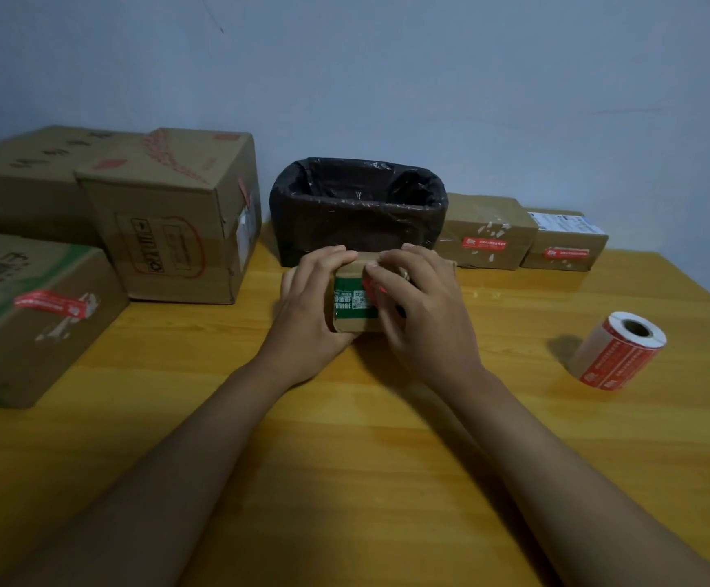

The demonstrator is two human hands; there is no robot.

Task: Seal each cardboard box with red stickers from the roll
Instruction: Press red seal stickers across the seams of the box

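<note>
Hands (370,298) gripping small matte cardboard box (351,300), glossy red sticker (373,286) pinched

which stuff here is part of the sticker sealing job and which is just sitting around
Job: small box held by left hand and right hand; red sticker; sticker roll; other cardboard boxes, like the big box.
Lying about: bin with black liner.
</note>
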